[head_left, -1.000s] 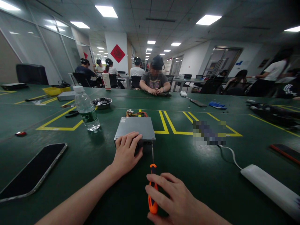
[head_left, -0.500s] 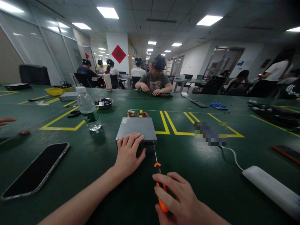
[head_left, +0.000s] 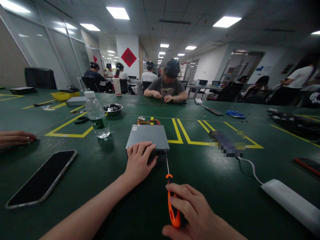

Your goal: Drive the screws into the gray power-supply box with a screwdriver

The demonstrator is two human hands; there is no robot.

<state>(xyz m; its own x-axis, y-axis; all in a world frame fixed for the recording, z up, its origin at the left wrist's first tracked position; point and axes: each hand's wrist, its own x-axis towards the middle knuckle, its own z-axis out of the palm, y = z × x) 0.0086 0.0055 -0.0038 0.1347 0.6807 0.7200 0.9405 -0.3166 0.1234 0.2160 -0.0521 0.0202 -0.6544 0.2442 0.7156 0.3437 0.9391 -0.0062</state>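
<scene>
A grey metal computer power supply (head_left: 147, 133) lies flat on the green table, its bundle of coloured wires (head_left: 150, 122) behind it. My left hand (head_left: 140, 158) grips its near edge, fingers over the top and thumb against the front side. In my right hand (head_left: 192, 210) is an orange and black screwdriver (head_left: 173, 213), with index and middle fingers along the handle and the thumb low beside it. The screwdriver's tip meets the right end of the power supply's near side; the screw there is too small to make out.
A water bottle (head_left: 97, 116) and a metal bowl (head_left: 112, 109) of small dark parts stand back left. A phone (head_left: 42, 180) lies front left, near another person's hand (head_left: 17, 137). A white power strip (head_left: 290, 200) is at right. Across the table sits a person (head_left: 166, 87).
On the screwdriver handle my right fingers have shifted, and the handle looks turned. My left hand stays on the power supply. The other person's hand at left reaches farther in.
</scene>
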